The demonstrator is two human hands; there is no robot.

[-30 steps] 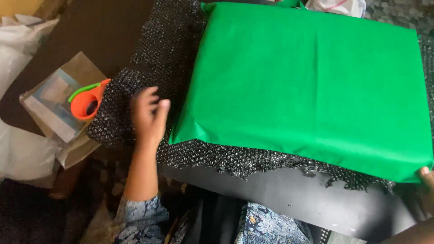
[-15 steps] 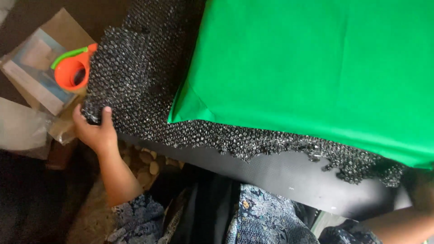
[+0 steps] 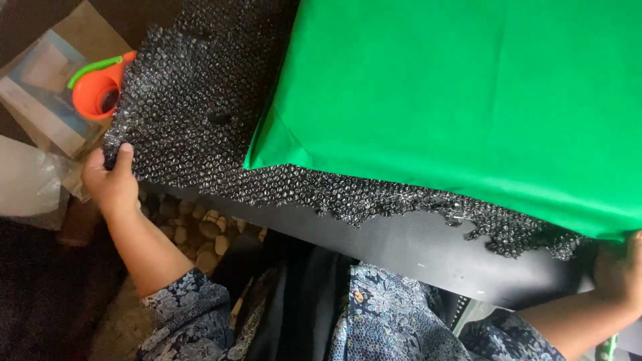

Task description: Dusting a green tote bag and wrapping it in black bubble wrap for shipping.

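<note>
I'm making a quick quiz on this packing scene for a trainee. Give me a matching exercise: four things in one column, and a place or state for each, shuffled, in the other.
Things:
1. green package
2. bubble wrap
3. orange tape dispenser
4. right hand

Places or states:
A. sits on a flat cardboard parcel at the upper left
B. pinched at its near left corner by the left hand
C. lies on top of the bubble wrap
D. at the green package's near right corner

Pairs: 1-C, 2-B, 3-A, 4-D
</note>
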